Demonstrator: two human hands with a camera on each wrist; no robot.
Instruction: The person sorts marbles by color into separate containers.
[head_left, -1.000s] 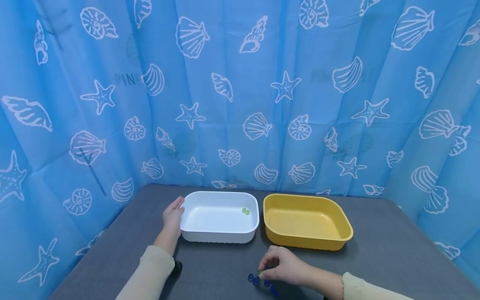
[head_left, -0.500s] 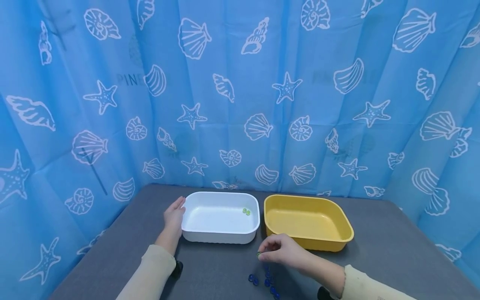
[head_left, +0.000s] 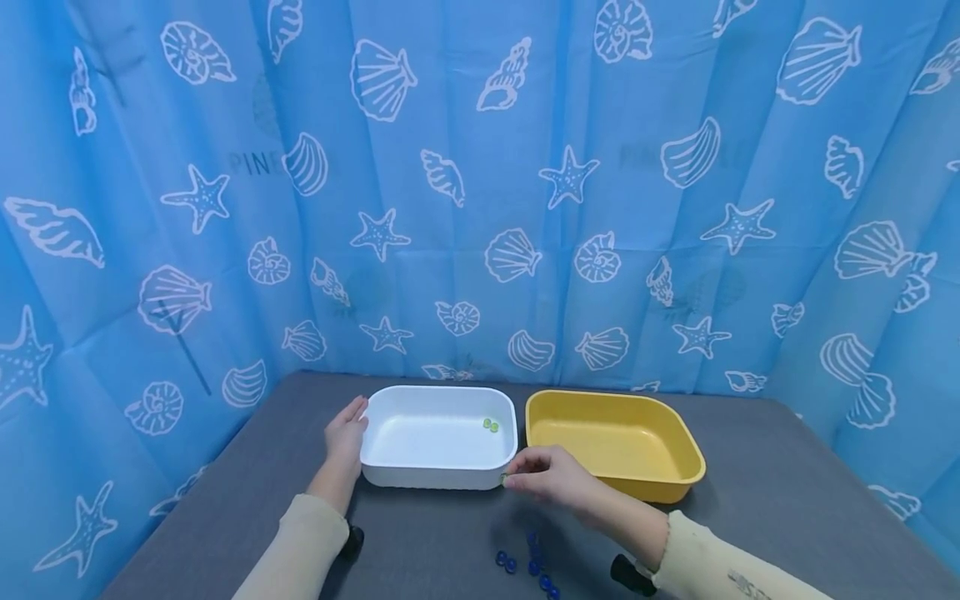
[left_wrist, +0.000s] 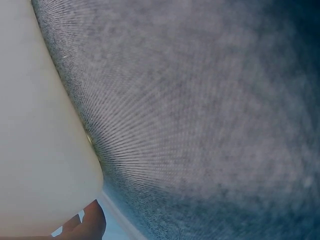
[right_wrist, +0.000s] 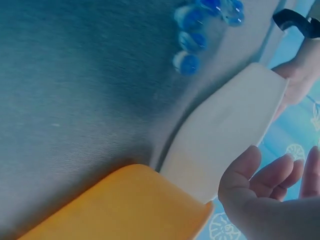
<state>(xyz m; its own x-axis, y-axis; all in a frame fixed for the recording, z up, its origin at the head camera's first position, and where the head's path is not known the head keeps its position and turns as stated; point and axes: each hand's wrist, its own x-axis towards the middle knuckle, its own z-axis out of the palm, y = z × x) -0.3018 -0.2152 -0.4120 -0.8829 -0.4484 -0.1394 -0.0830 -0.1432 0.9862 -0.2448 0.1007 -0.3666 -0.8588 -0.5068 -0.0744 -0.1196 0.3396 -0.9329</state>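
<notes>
1. The right hand hovers at the near right corner of the white tray, fingertips pinching a small green bead just beside the tray's outer wall.
2. The left hand rests against the left end of the white tray, fingers straight and flat on the wall (the left wrist view shows only a fingertip past the tray's edge).
3. The white tray stands on the grey table; two green beads lie together inside it, near its far right corner.
4. A yellow tray stands just beside the white one, on its right; the two rims are close, though contact cannot be told.
5. A cluster of blue beads lies on the table near the front edge, below the right hand and apart from both trays; the right wrist view also shows them.
6. Both forearms wear cream sleeves.
7. A blue curtain printed with white shells and starfish hangs behind and around the table.
</notes>
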